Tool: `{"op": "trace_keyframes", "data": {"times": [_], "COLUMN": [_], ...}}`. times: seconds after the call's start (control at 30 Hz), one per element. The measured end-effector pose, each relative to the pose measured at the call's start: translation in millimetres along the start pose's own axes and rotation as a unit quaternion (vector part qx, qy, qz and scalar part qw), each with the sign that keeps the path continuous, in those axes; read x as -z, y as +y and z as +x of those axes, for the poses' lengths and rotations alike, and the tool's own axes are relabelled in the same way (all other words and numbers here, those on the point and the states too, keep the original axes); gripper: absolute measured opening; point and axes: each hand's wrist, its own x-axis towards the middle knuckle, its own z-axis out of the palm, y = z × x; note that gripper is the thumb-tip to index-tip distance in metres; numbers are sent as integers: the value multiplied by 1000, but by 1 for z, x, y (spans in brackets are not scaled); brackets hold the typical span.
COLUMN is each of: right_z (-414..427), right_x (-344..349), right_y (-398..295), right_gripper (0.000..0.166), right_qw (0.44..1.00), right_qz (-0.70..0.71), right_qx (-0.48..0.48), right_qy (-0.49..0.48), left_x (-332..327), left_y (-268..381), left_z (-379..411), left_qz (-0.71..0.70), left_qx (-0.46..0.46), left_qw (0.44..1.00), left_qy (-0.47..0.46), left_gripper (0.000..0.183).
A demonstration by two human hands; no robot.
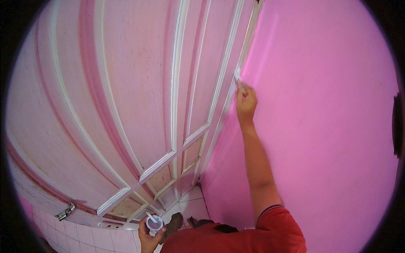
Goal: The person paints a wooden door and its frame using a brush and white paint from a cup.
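My right hand (247,106) reaches up and grips a small paintbrush (237,74) with a whitish head and a bit of red at its handle. The brush head rests against the narrow frame strip (247,47) between the panelled door (136,79) and the pink wall (316,110). White shows on the strip below the brush, while its upper part looks bare and brownish. Low at the left, my left hand (148,239) holds a small plastic tub (154,224) of pale paint. A flat light stick (151,217) leans in the tub.
A metal latch (65,211) sits on the door's near edge, beside a recessed plate (110,225). White floor tiles (91,235) run below. A dark object (397,126) juts in at the far right. Brownish and dark shapes (174,223) lie near my feet, partly hidden by my red shirt.
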Motion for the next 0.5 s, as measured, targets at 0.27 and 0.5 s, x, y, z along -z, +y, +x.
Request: {"op": "trace_keyframes", "data": {"times": [0.27, 0.5], "right_z": [-151, -98], "right_x": [6, -4], "right_y": [60, 49], "right_gripper": [24, 22], "right_qw": [970, 977], "right_qz": [-97, -114], "right_qx": [-154, -93], "right_qy": [-164, -153], "left_x": [5, 1], "left_y": [5, 13], "left_z": [3, 8], "left_qz": [24, -1], "left_qx": [-12, -20], "left_qw": [1000, 1000], "left_qy": [11, -11], "left_gripper": [66, 64]}}
